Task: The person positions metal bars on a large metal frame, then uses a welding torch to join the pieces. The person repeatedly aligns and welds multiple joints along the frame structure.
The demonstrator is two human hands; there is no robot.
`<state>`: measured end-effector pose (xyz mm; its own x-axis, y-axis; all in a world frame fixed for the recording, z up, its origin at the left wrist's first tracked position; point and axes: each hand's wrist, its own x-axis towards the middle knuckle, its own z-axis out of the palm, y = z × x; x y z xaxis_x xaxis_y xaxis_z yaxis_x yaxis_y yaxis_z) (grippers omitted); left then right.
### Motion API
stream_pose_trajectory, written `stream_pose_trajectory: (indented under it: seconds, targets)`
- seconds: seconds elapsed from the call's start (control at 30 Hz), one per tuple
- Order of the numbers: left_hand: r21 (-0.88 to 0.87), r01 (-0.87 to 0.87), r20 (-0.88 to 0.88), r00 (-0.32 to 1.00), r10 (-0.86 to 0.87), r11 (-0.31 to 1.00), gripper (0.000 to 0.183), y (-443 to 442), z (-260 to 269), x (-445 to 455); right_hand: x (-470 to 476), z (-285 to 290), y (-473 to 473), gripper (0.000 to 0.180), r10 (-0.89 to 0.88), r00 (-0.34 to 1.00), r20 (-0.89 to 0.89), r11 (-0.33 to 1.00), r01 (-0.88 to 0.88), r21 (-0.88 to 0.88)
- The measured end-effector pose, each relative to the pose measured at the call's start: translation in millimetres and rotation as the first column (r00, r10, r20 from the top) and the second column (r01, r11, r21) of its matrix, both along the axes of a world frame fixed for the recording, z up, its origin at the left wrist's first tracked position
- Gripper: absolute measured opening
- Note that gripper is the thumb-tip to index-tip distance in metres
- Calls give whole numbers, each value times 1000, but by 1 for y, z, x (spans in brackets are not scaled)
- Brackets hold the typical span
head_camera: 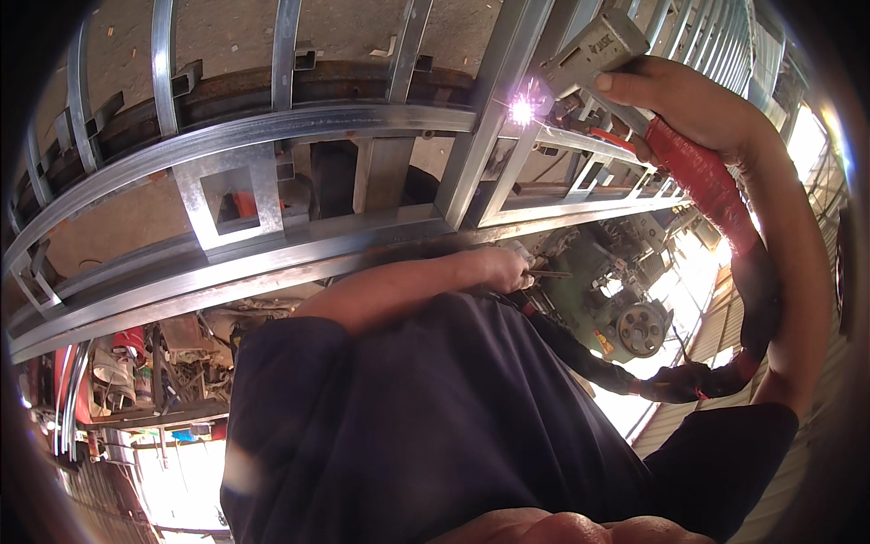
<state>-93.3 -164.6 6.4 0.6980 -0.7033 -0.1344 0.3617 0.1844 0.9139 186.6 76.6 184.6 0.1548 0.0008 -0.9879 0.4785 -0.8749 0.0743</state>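
Note:
My right hand [686,102] is closed around a handheld welding torch [595,54] with a boxy grey metal head and a red-wrapped grip. The torch's maker's name is Jasic. A bright violet-white arc with sparks glows at its tip, against an upright square steel tube [499,102] of a metal frame. Lower down, my left hand [506,268] is closed on a small metal piece with a thin dark rod-like end, just below the frame's long lower rail [326,248]. What exactly it holds is hard to tell. A black-wrapped torch cable [754,299] loops past my right forearm.
Curved steel rail [272,126] and uprights [163,68] extend to the left. A square steel insert [231,197] sits between rails. Machinery with a round wheel [639,330] stands at the right. A cluttered shelf [163,413] is at the lower left.

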Motion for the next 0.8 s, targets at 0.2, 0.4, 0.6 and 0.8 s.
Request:
stream_pose_trajectory:
  seconds: [0.2, 0.4, 0.6, 0.8]
  targets:
    - [-29, -18, 11, 1000, 18, 999, 51, 2, 0, 2, 5, 1, -2, 82, 44, 999, 29, 998, -43, -36]
    - [-35, -22, 13, 1000, 22, 999, 50, 6, 1, 4, 5, 4, -2, 85, 84, 996, 42, 995, -82, -50]
    - [-47, -52, 35, 998, 54, 998, 50, 10, 2, 7, 4, 7, -1, 85, 86, 996, 36, 995, -84, -51]
    - [-47, -9, -15, 1000, 9, 999, 50, 13, 4, 9, 5, 14, -11, 82, 30, 999, 31, 1000, -30, 4]
